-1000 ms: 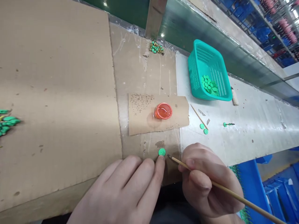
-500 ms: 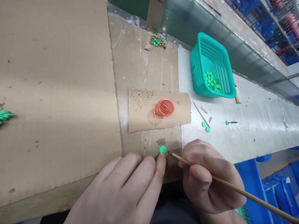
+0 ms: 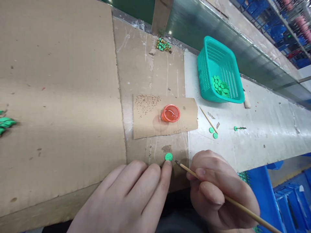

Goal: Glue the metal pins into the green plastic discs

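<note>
Button: one round green plastic button (image 3: 168, 157) lies flat on the brown corrugated cardboard sheet (image 3: 60, 97), at the tips of both hands.

Left hand: the left hand (image 3: 123, 200) lies palm down, its fingers loosely spread; its rightmost fingertip (image 3: 167, 165) presses against the button's lower edge.

Right hand: the right hand (image 3: 218, 191) is curled, pinching one thin bamboo stick (image 3: 201, 178) between thumb and fingers. The stick's dark tip sits just beside the button; they seem not to touch.

Cup: one small orange-red plastic cup (image 3: 170, 113), glossy inside, stands on a speckled brown cardboard strip (image 3: 187, 124), above the button.

Basket: one teal perforated plastic basket (image 3: 203, 71) holds a heap of green buttons (image 3: 220, 86), too overlapped to count.

Bench: two green buttons (image 3: 213, 132) and a second thin bamboo stick (image 3: 208, 120) lie touching or nearly so on the white-crusted bench top (image 3: 267, 139). One green button on a small dark stem (image 3: 239, 128) lies further right.

Further out: a small pile of green and gold pieces (image 3: 163, 44) sits at the cardboard's far edge. Blurred green pieces (image 3: 6, 123) lie at the left edge. Blue plastic crates (image 3: 289, 207) stand at lower right.
</note>
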A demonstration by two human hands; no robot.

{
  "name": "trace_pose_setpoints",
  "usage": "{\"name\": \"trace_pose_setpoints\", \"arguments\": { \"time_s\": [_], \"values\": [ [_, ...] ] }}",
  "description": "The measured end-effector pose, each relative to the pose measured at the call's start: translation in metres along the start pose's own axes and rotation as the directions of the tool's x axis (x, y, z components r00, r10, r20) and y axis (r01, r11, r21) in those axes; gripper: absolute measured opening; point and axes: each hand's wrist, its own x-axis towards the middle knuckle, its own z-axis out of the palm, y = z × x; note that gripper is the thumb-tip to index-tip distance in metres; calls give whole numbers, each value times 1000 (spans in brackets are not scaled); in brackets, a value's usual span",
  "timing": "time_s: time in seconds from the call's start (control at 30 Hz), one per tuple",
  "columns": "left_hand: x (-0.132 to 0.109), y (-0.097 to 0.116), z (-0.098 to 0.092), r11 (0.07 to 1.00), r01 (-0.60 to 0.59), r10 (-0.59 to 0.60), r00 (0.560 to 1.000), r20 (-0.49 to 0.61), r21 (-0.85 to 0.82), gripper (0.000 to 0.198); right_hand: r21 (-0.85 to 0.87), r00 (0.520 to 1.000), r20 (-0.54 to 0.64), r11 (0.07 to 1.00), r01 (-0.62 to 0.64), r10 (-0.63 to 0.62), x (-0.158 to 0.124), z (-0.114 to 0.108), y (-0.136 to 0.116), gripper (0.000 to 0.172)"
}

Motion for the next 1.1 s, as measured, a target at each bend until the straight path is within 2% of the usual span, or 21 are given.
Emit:
{"name": "trace_pose_setpoints", "arguments": {
  "time_s": [0.13, 0.2, 0.37, 0.43, 0.5, 0.57, 0.73, 0.83, 0.9, 1.0, 1.1],
  "values": [
    [-3, 0, 0, 1000, -2, 2, 1000, -17, 10, 35, 43, 995, -10, 994, -102, 103, -3, -7, 1, 9],
    [-4, 0, 1, 1000, 2, -2, 1000, -2, 19, 37, 71, 989, 1, 987, -147, 147, -3, -13, 4, 15],
    [-3, -1, -3, 999, 34, -34, 999, 17, -18, 39, 42, 954, 178, 967, -251, 240, -9, -27, 10, 27],
    [-2, -1, -5, 998, 50, -50, 999, 17, -30, 41, 81, 957, 167, 964, -254, 238, -12, -30, 12, 28],
    [0, -1, -6, 998, 48, -47, 999, 20, -42, 39, 159, 968, 100, 957, -243, 229, -11, -31, 11, 36],
    [3, -2, -8, 998, 37, -36, 999, 23, -57, 36, 218, 968, 51, 944, -249, 244, -4, -31, 9, 42],
    [8, -5, -11, 999, 3, -3, 1000, 0, -38, 30, 232, 930, 56, 902, -365, 362, 43, -22, 11, 23],
    [7, -6, -10, 1000, 3, -3, 1000, 16, -21, 33, 190, 954, 72, 935, -300, 291, 72, -9, 22, 19],
    [6, -6, -9, 1000, -4, 4, 1000, 5, -1, 34, 113, 970, 91, 965, -236, 226, 84, 0, 31, 22],
    [6, -6, -6, 1000, -18, 19, 999, -32, 24, 33, 42, 975, 120, 980, -196, 189, 91, 12, 39, 25],
    [4, -7, -4, 999, -28, 29, 999, -22, 40, 36, 29, 977, 134, 985, -168, 163, 90, 19, 42, 28]
  ]
}}
